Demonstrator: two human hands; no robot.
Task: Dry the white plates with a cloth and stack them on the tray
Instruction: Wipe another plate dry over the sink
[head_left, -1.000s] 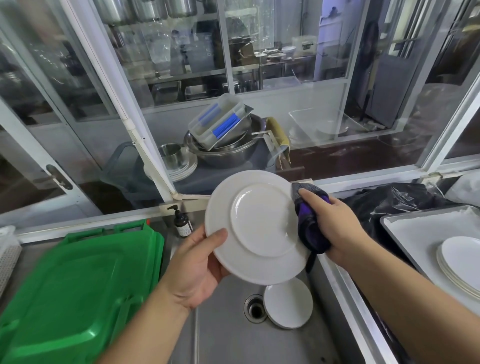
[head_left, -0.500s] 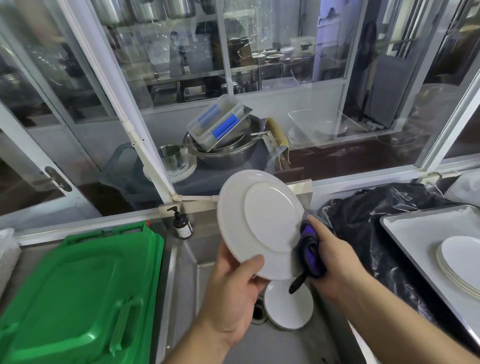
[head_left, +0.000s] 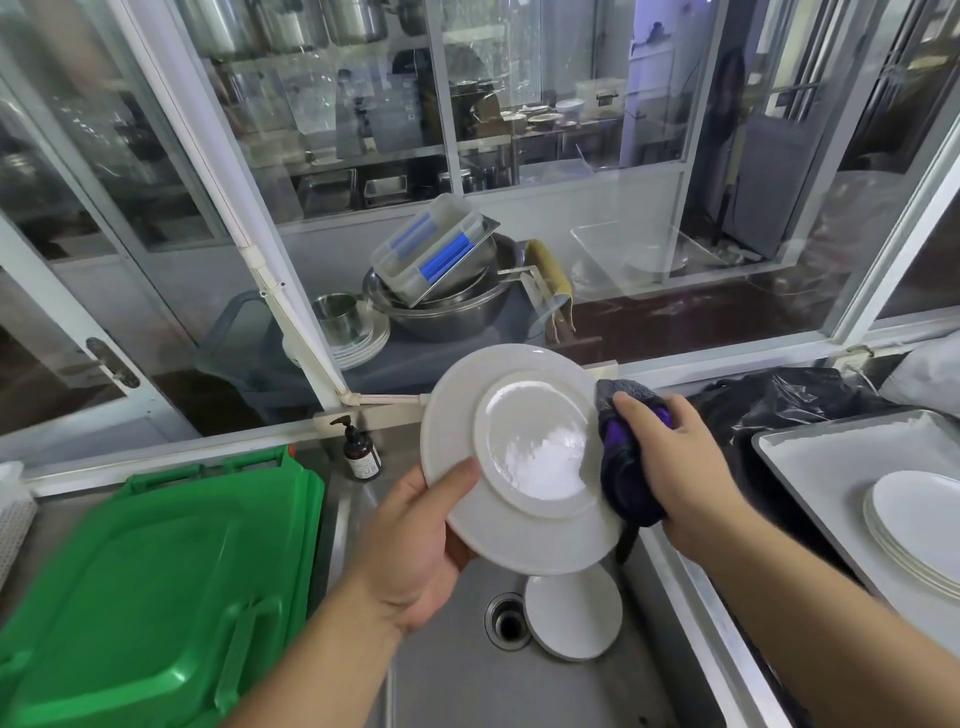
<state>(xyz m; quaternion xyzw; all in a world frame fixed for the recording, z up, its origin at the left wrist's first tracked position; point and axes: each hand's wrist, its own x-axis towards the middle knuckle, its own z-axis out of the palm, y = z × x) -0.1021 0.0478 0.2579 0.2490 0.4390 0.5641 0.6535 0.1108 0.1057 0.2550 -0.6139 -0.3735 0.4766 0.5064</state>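
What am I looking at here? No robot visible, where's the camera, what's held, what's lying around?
There is no robot: a person works with bare hands, and the single wide-angle camera sits on their head, looking forward and down. That is why both forearms enter from the bottom edge.

The left hand grips a white plate by its rim, tilted with its underside toward the camera. The right hand holds a dark purple cloth pressed against the plate's right edge, drying it.

Below them is a steel sink with another white plate lying beside the drain. At right, a metal tray carries a stack of plates. At left lies a green plastic crate, and a pump bottle stands behind the sink.
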